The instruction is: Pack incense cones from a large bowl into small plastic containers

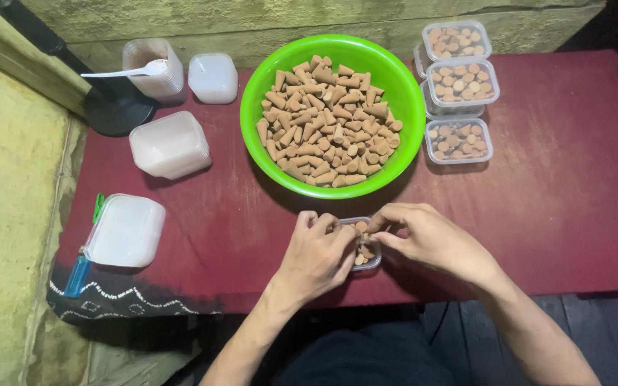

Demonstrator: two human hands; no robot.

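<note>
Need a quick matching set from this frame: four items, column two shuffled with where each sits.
1. green bowl
2. blue lighter
3. white spoon
4. small clear tub

a. between the left hand and right hand
b. table's left edge, beside a lid stack
c. table centre, full of brown cones
d. across a cup, far left

Pairs: 1-c, 2-b, 3-d, 4-a

Dark red table (pixel 581 214), stack of empty clear plastic tubs (pixel 170 145), white lids (pixel 126 230), blue lighter (pixel 77 274), lidded cup with white spoon (pixel 153 68), three filled containers (pixel 458 141) at right, black lamp base (pixel 114 107)
</note>
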